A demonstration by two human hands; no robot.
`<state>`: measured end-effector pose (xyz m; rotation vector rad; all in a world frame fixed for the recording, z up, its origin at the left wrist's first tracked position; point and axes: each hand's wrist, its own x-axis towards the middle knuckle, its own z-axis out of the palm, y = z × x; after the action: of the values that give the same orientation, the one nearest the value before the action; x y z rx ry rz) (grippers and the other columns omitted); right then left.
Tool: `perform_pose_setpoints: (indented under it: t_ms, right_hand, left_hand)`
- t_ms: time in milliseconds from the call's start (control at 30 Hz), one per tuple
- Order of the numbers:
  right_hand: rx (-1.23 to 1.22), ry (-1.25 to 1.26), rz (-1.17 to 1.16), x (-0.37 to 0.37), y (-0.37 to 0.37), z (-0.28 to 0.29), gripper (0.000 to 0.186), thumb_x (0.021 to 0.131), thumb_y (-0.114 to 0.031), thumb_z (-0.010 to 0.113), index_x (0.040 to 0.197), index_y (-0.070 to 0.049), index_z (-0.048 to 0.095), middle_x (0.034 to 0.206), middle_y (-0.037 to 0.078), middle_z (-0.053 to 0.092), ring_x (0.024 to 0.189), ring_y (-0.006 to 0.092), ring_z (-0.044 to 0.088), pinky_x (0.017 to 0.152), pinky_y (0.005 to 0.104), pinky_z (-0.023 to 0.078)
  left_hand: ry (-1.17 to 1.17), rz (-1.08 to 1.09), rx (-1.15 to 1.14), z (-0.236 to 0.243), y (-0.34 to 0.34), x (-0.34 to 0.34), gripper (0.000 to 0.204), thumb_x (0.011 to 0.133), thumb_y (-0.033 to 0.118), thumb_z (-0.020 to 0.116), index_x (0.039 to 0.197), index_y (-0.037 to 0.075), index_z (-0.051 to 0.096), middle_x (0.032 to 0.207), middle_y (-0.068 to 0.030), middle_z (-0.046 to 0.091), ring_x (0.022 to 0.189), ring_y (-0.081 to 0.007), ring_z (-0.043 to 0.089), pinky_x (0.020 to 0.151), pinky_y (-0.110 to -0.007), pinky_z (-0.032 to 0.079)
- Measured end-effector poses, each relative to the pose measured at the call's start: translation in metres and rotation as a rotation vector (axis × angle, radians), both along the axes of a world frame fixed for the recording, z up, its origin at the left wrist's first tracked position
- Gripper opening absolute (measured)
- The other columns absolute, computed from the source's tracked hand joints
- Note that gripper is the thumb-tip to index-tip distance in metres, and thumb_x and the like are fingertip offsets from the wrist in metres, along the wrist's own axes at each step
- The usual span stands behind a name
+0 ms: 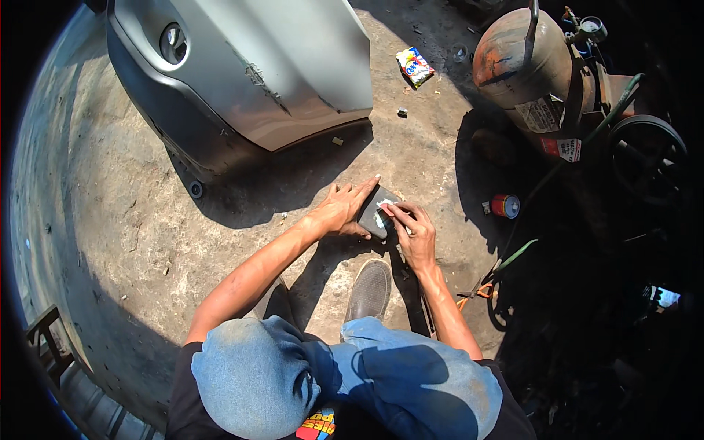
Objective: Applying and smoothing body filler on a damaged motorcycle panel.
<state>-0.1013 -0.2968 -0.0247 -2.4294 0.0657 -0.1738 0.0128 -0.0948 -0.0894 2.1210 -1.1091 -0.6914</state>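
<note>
My left hand [343, 208] grips the edge of a small dark flat board [371, 221] just above the ground in front of my feet. A smear of pale putty [381, 219] lies on the board's face. Between the fingertips of my right hand [416, 233] is a small reddish spreader [387, 210], its edge at the putty. The fingers partly hide the spreader, so its full shape does not show. Beyond my hands, to the left, stands a silver-grey car panel [293, 51] with a round recess, dark lower trim and scraped, rough patches.
At the far right stands a rusty compressor tank [513, 55] with a pressure gauge [592, 28] and a pulley wheel [649, 158]. A red can [505, 206] and a green hose end [518, 254] lie nearer. A colourful packet [415, 67] and a dark ring [196, 189] are on the ground.
</note>
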Motion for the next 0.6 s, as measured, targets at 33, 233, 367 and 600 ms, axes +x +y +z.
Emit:
perform_pose_setpoints:
  t_ms: [33,233,367,600]
  right_hand:
    - [-0.048,0.015,0.086,-0.011,-0.006,-0.01,0.05,0.083,0.005,0.075,0.129,-0.014,0.075,0.122,0.008,0.071,0.109,0.0315,0.066,0.095,0.0417,0.055]
    - [-0.167,-0.059,0.163,-0.057,-0.016,-0.021,0.062,0.075,0.01,0.073,0.132,-0.015,0.073,0.128,0.006,0.069,0.112,0.0316,0.063,0.097,0.0434,0.055]
    - [-0.155,-0.104,0.06,-0.011,-0.004,-0.008,0.055,0.08,0.008,0.073,0.13,-0.013,0.073,0.124,0.009,0.069,0.111,0.0322,0.064,0.096,0.0431,0.055]
    - [-0.215,0.049,0.197,0.009,-0.015,0.001,0.031,0.086,0.002,0.072,0.117,-0.002,0.073,0.109,0.014,0.071,0.106,0.0341,0.064,0.094,0.0432,0.055]
  left_hand:
    - [0.018,0.004,-0.006,0.001,0.0,0.0,0.141,0.068,0.057,0.091,0.169,0.006,0.006,0.167,-0.021,0.036,0.139,-0.0458,0.05,0.114,-0.074,0.031]
    - [0.021,-0.005,0.013,0.001,-0.003,0.001,0.141,0.068,0.057,0.092,0.169,0.007,0.006,0.166,-0.0205,0.037,0.139,-0.0453,0.05,0.114,-0.074,0.03]
    - [0.024,-0.003,0.035,0.001,0.004,0.0,0.143,0.067,0.057,0.093,0.169,0.008,0.006,0.166,-0.0198,0.037,0.141,-0.0452,0.048,0.114,-0.074,0.031]
    - [-0.002,0.006,-0.024,-0.008,-0.001,-0.001,0.142,0.066,0.061,0.09,0.17,0.01,0.007,0.168,-0.0199,0.033,0.143,-0.0435,0.047,0.112,-0.072,0.032]
